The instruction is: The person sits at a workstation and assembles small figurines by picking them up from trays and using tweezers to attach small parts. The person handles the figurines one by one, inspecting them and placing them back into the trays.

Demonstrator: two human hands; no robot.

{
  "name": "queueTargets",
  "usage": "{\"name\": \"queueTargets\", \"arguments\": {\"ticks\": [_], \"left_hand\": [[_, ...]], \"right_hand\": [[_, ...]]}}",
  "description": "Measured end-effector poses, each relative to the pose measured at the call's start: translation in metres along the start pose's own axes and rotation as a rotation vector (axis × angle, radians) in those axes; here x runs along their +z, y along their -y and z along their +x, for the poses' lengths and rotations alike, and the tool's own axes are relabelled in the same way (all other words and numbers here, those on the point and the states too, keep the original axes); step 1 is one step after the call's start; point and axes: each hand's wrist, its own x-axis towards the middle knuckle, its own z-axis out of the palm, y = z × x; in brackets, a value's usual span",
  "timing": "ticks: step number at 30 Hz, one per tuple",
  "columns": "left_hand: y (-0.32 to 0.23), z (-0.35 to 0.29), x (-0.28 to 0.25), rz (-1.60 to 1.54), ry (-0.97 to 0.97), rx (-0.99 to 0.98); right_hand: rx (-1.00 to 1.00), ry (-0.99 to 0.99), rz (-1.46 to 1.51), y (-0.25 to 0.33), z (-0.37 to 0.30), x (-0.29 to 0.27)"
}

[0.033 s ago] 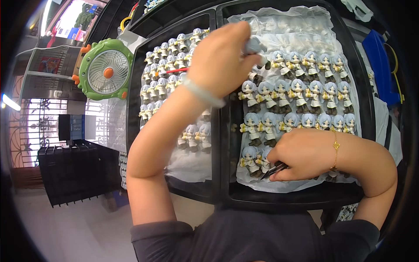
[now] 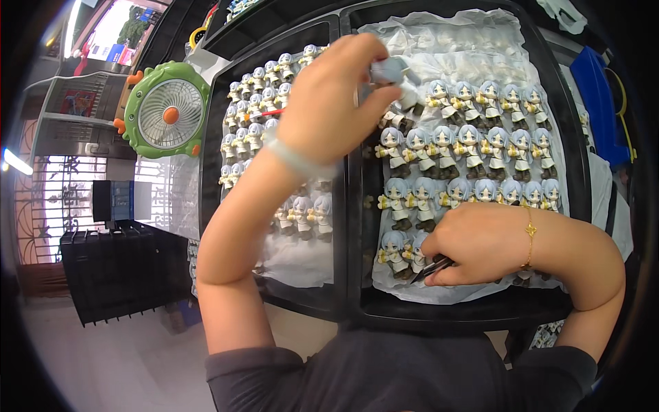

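My left hand [image 2: 343, 89] reaches over the top left of the right-hand tray. Its thumb and fingers are closed around the pale blue head of a small figurine [image 2: 390, 71], whose white body leans down to the right. Rows of like figurines [image 2: 469, 145] with pale blue hair, white clothes and brown boots lie on white tissue below it. At the tray's near side, my right hand [image 2: 473, 240] is closed on black tweezers [image 2: 439, 265], their pointed tip aimed down left beside the lowest row. The right hand and forearm hide part of that row.
The left-hand black tray [image 2: 274, 299] holds more figurines and a red stick-like thing [image 2: 272, 112]. Crumpled white tissue [image 2: 463, 51] lies in the far part of the right tray. A green fan [image 2: 167, 110] stands on the left, a blue bin [image 2: 598, 103] on the right.
My left hand has shifted a little left and down, and the figurine's head sits slightly farther left. My right hand and the tweezers have barely moved.
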Motion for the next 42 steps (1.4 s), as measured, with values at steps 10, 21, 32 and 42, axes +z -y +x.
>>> {"name": "queueTargets", "arguments": {"ticks": [10,21,32,42], "left_hand": [[-0.011,-0.099,-0.038,-1.628,0.051,-0.712],[-0.006,-0.119,-0.033,-1.379,0.092,-0.256],[-0.012,-0.125,-0.036,-0.630,0.038,-0.254],[-0.021,-0.120,-0.047,-0.012,-0.059,-0.117]], "right_hand": [[0.026,0.026,0.064,0.002,0.003,-0.009],[0.039,0.055,0.116,0.002,0.007,-0.013],[0.042,0.035,0.110,0.001,0.008,-0.013],[0.045,0.028,0.120,0.003,0.009,-0.013]]}}
